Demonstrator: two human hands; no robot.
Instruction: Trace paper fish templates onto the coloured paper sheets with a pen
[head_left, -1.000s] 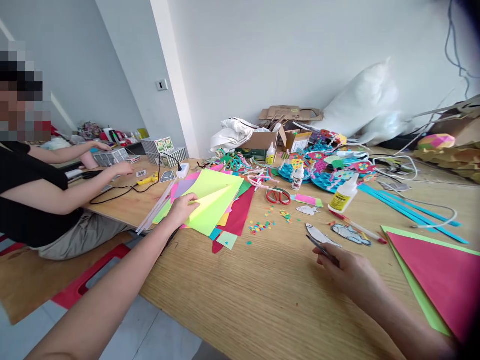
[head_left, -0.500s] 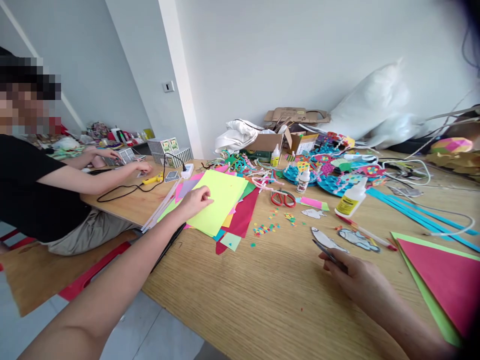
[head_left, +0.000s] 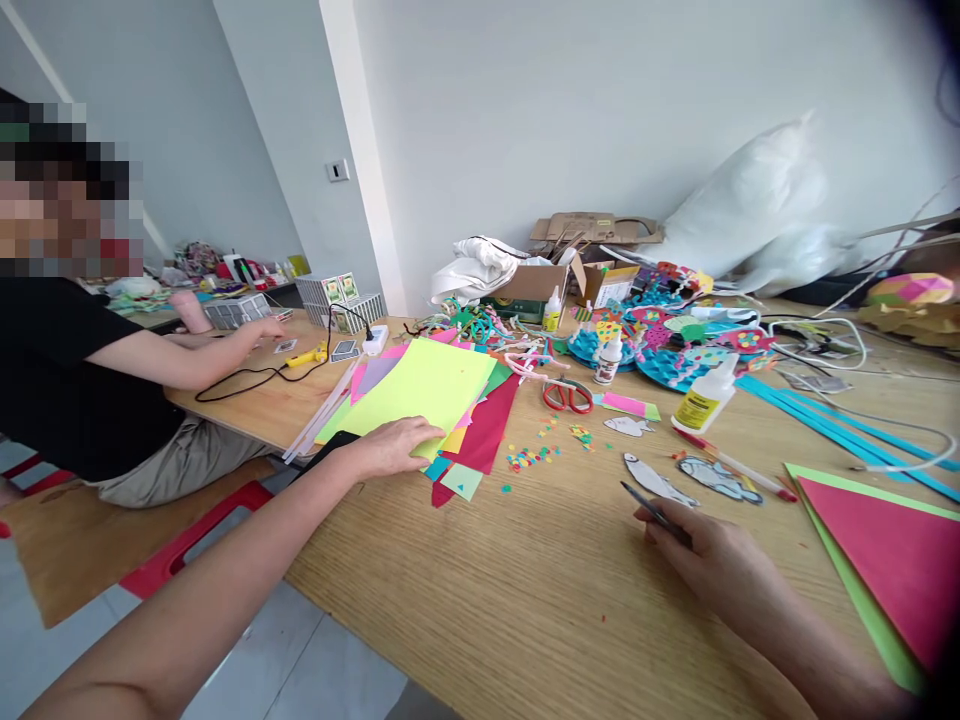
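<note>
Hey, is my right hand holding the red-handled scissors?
No, your right hand holds a slim dark pen-like tool, while the red-handled scissors lie on the table.

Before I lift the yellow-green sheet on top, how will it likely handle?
The yellow-green sheet looks thin, so it's probably light and may sag if lifted by one edge. Lying over other papers, it could slide when pushed.

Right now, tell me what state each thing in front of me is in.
Left hand: on the yellow-green sheet.
Yellow-green sheet: unfolded, atop other papers.
Right hand: closed around a dark pen.
Dark pen: held, tip exposed.
Large glue bottle: upright.
Red-handled scissors: lying down, blades unclear.
Cardboard box: flap raised.
Fish cutouts: lying flat.
</note>
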